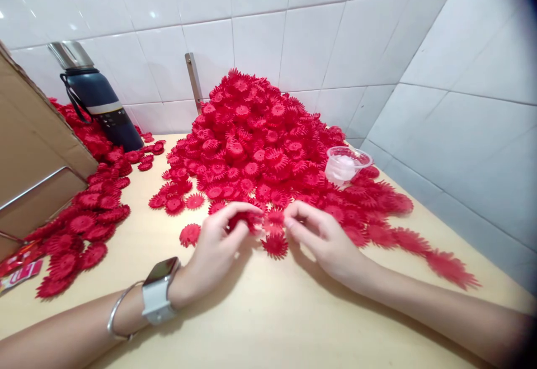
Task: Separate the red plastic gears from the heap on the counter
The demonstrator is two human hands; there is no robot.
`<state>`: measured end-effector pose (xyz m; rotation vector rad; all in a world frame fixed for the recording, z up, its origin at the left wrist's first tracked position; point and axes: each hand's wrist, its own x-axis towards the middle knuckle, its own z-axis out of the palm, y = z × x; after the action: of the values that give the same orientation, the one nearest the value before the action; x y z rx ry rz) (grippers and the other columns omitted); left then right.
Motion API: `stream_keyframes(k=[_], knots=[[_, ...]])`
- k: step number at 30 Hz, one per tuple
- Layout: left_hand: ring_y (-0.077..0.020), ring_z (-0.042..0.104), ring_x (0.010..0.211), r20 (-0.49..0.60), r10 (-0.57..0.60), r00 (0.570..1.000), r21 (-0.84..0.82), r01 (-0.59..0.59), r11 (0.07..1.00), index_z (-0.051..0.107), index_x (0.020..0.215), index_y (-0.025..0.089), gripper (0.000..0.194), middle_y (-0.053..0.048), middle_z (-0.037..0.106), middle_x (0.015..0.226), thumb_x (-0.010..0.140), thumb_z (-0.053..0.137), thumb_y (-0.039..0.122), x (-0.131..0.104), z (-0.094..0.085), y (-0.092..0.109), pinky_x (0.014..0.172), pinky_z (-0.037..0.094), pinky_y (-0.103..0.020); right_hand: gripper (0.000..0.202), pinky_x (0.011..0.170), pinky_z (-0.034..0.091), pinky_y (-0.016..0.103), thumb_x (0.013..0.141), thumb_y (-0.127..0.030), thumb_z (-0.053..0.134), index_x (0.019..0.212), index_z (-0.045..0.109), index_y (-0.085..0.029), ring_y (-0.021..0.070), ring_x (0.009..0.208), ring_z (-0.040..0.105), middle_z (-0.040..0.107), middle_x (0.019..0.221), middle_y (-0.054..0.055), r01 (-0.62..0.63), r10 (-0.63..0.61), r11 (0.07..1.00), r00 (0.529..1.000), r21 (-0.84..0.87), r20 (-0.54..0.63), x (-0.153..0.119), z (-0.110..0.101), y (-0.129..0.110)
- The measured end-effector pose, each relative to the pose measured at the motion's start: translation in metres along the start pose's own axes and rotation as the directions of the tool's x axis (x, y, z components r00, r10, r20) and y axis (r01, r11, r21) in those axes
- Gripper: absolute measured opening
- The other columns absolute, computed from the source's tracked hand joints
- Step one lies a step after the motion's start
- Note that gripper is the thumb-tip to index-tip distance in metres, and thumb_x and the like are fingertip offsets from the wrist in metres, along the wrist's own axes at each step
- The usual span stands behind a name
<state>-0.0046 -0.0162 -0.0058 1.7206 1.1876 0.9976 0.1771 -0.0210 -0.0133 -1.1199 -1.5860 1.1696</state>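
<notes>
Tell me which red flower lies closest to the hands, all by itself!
The loose red flower on the table, just below the gap between the left hand and right hand. Others sit piled or farther off.

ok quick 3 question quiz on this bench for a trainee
1. True or false: the left hand wears a watch on its wrist.
2. What stands by the wall on the left? A) dark flask B) kettle C) vase
3. What sits at the right edge of the red pile?

Key: 1 true. 2 A. 3 a clear plastic cup. Both hands, left and right hand, pinch red toothed discs over the table.
</notes>
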Motion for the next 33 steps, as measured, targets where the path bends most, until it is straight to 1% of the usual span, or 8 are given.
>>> stream_keyframes(k=[2, 5, 11, 17, 21, 23, 28, 33], knots=[[-0.0149, 0.060, 0.077, -0.111, -0.056, 0.992, -0.039, 0.052, 0.998, 0.058, 0.096, 0.018, 0.022, -0.003, 0.062, 0.095, 0.081, 0.043, 0.011, 0.003, -0.003, -0.003, 0.066, 0.051, -0.026, 0.019, 0.052, 0.037, 0.023, 0.082, -0.026, 0.046, 0.064, 0.044, -0.019, 0.0097, 0.053, 0.043, 0.043, 0.058, -0.004, -0.001, -0.001, 1.000, 0.994, -0.018, -0.112, 0.002, -0.003, 0.002], [-0.0145, 0.059, 0.075, -0.025, -0.063, 0.998, -0.005, 0.063, 0.998, 0.057, 0.098, 0.018, 0.024, -0.003, 0.061, 0.087, 0.081, 0.042, 0.011, 0.005, -0.004, -0.003, 0.067, 0.050, -0.026, 0.017, 0.053, 0.038, 0.023, 0.082, -0.028, 0.047, 0.068, 0.047, -0.019, 0.0107, 0.056, 0.044, 0.046, 0.061, -0.003, 0.008, -0.010, 0.999, 0.997, -0.036, -0.070, 0.004, -0.006, 0.001], [-0.0163, 0.055, 0.086, 0.073, 0.084, 0.994, 0.099, -0.091, 0.991, 0.058, 0.083, 0.018, 0.024, -0.004, 0.057, 0.090, 0.083, 0.036, 0.009, 0.002, -0.002, 0.004, 0.076, 0.046, -0.028, 0.017, 0.054, 0.040, 0.023, 0.082, -0.029, 0.046, 0.067, 0.046, -0.019, 0.0111, 0.057, 0.045, 0.046, 0.062, -0.003, 0.035, -0.038, 0.999, 0.996, -0.040, -0.087, 0.002, -0.004, -0.002], [-0.0165, 0.055, 0.091, 0.075, 0.059, 0.995, 0.073, -0.065, 0.995, 0.058, 0.089, 0.020, 0.021, -0.003, 0.057, 0.094, 0.085, 0.038, 0.013, 0.002, -0.001, 0.003, 0.081, 0.044, -0.028, 0.016, 0.054, 0.040, 0.022, 0.083, -0.026, 0.046, 0.069, 0.048, -0.019, 0.0100, 0.057, 0.045, 0.047, 0.063, -0.003, 0.041, -0.043, 0.999, 0.995, -0.026, -0.094, 0.003, -0.003, 0.000], [-0.0147, 0.058, 0.082, 0.102, 0.013, 0.995, 0.000, -0.013, 1.000, 0.055, 0.102, 0.022, 0.022, -0.002, 0.058, 0.094, 0.087, 0.039, 0.016, 0.001, 0.001, -0.001, 0.076, 0.047, -0.027, 0.010, 0.055, 0.039, 0.024, 0.081, -0.026, 0.050, 0.075, 0.049, -0.019, 0.0115, 0.059, 0.046, 0.049, 0.067, -0.002, 0.008, -0.018, 0.999, 0.975, -0.048, -0.223, 0.004, -0.002, 0.003], [-0.0149, 0.059, 0.080, 0.113, 0.006, 0.994, -0.019, -0.004, 1.000, 0.054, 0.104, 0.022, 0.022, -0.002, 0.058, 0.093, 0.087, 0.040, 0.018, 0.000, 0.003, -0.001, 0.074, 0.048, -0.028, 0.007, 0.055, 0.039, 0.025, 0.079, -0.025, 0.052, 0.078, 0.049, -0.019, 0.0125, 0.060, 0.047, 0.049, 0.068, -0.001, 0.017, -0.038, 0.996, 0.970, -0.087, -0.240, 0.002, -0.001, 0.004], [-0.0173, 0.057, 0.091, 0.174, 0.023, 0.984, 0.048, -0.032, 0.998, 0.054, 0.107, 0.022, 0.025, -0.004, 0.059, 0.105, 0.084, 0.046, 0.016, -0.002, 0.004, 0.005, 0.077, 0.047, -0.027, 0.005, 0.062, 0.041, 0.027, 0.077, -0.022, 0.056, 0.078, 0.053, -0.018, 0.0145, 0.066, 0.051, 0.054, 0.071, 0.001, 0.154, -0.161, 0.951, 0.987, -0.270, -0.006, -0.003, 0.002, -0.004], [-0.0178, 0.055, 0.099, 0.229, 0.028, 0.973, 0.093, -0.050, 0.994, 0.052, 0.111, 0.020, 0.029, -0.006, 0.057, 0.114, 0.083, 0.048, 0.014, -0.002, 0.003, 0.008, 0.086, 0.044, -0.029, 0.010, 0.061, 0.041, 0.025, 0.082, -0.016, 0.049, 0.074, 0.054, -0.018, 0.0136, 0.066, 0.053, 0.057, 0.072, 0.002, 0.281, -0.244, 0.906, 0.958, -0.318, 0.150, -0.003, 0.003, -0.004]])
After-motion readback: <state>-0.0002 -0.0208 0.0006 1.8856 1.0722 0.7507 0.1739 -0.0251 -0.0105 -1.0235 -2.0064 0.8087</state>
